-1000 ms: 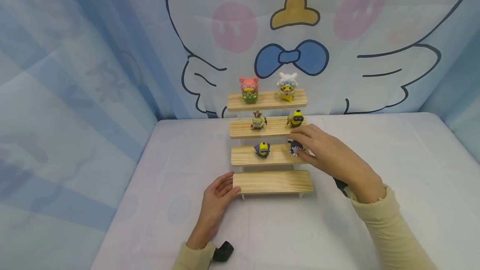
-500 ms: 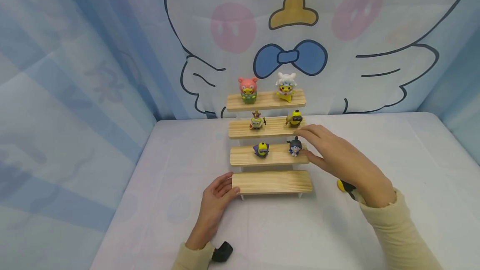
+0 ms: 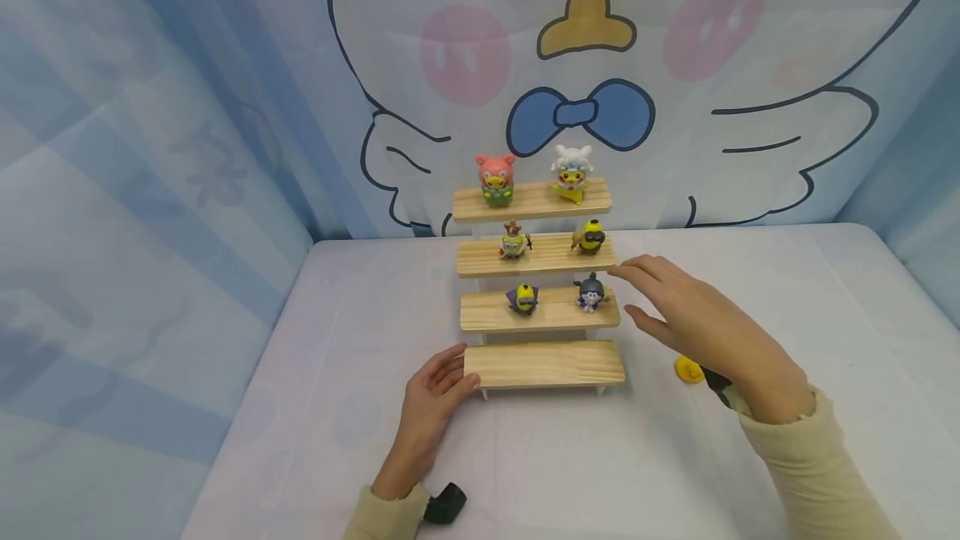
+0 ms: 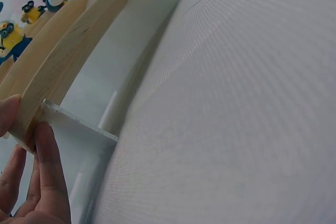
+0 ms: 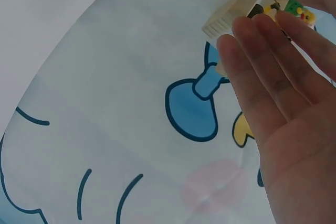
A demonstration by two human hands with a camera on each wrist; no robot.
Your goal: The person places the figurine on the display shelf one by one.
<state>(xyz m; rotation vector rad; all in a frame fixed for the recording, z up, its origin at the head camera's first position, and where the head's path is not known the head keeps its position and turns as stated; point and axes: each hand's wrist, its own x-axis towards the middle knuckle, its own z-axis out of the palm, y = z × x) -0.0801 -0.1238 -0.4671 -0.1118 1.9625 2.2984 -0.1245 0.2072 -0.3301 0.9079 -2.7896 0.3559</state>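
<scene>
A tiered display stand [image 3: 545,363] with wooden shelves stands on the table. My left hand [image 3: 429,413] pinches the left end of its lowest shelf; in the left wrist view the thumb lies on one face of the wood [image 4: 79,40] and fingers on the other. My right hand [image 3: 693,319] is apart from the stand at its right side, fingers extended, holding nothing. Closest to it is a dark-haired figurine [image 3: 591,294] on the second shelf from the bottom. Left of that stands a purple-caped minion figurine [image 3: 522,299].
Higher up are a crowned figurine [image 3: 513,241], a yellow-and-brown minion [image 3: 589,237], a pink-hooded figurine [image 3: 497,180] and a white-hooded one [image 3: 572,174]. A yellow object [image 3: 688,369] lies by the right wrist, partly hidden. A printed curtain [image 3: 337,90] hangs behind.
My right hand has let go of the dark-haired figurine and drawn back to the right, uncovering it and the yellow object. The left hand keeps its place on the lowest shelf.
</scene>
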